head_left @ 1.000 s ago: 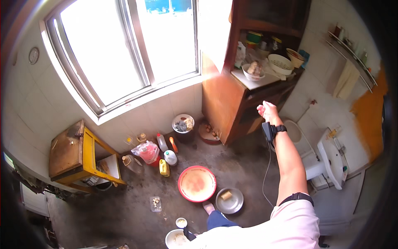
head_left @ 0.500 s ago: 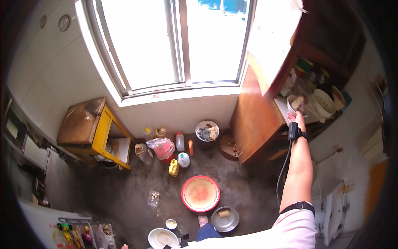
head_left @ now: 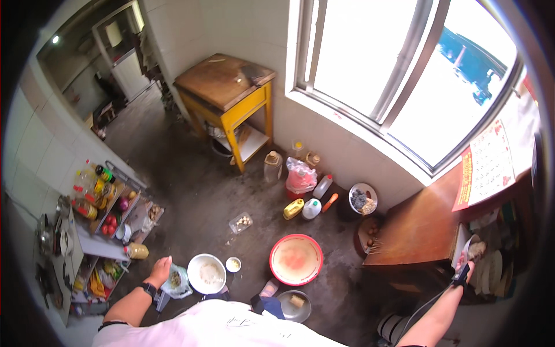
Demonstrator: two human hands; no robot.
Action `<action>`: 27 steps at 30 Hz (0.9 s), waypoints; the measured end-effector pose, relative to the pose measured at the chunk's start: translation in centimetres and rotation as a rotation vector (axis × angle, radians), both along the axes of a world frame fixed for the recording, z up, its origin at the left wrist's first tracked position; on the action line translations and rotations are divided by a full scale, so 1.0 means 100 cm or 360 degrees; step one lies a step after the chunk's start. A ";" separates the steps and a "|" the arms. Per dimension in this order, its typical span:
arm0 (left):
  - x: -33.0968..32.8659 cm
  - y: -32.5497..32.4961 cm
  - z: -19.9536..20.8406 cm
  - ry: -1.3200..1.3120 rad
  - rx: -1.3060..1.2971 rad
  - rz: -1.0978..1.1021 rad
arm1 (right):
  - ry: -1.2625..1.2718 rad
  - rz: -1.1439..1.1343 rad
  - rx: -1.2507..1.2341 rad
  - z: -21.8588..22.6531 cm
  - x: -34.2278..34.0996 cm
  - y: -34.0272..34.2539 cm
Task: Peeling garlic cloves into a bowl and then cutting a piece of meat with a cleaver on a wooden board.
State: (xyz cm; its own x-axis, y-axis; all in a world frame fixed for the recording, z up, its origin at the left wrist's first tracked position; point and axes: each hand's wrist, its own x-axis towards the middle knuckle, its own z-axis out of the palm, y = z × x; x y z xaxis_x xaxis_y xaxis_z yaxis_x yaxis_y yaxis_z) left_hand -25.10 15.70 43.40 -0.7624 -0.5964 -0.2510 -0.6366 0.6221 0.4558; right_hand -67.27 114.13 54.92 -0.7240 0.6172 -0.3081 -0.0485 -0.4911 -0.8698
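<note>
At the far right, my right hand grips the rim of a white bowl on the cabinet's shelf; a pale, lumpy thing shows in or just behind it. My left hand is at the lower left, beside a thin bluish plastic bag with something greenish inside. Its fingers are too small and bunched to make out, and whether it touches the bag is unclear. Next to the bag stands a white basin with pale contents, and a small white bowl of yellowish bits.
A red-rimmed basin and a metal pan stand on the floor before me. Jugs and bottles line the window wall. A yellow-framed table stands farther back. A rack of bottles and vegetables is at left, the wooden cabinet at right.
My view has swung left, bringing the doorway and the rack into sight. The left hand has come fully into view. The right hand stays at the bowl on the cabinet shelf.
</note>
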 end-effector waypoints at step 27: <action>-0.043 -0.149 -0.124 -0.0226 0.0951 0.0265 | -0.0404 0.0862 -0.0032 0.045 0.155 -0.422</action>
State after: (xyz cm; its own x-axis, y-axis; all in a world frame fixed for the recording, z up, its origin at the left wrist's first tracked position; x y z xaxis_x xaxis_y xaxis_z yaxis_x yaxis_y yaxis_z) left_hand -29.37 0.79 31.05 -0.6061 -0.4301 -0.6691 -0.7829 0.1740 0.5973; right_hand -51.73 71.93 59.45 -0.8364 0.1729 -0.5202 0.4213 -0.4043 -0.8118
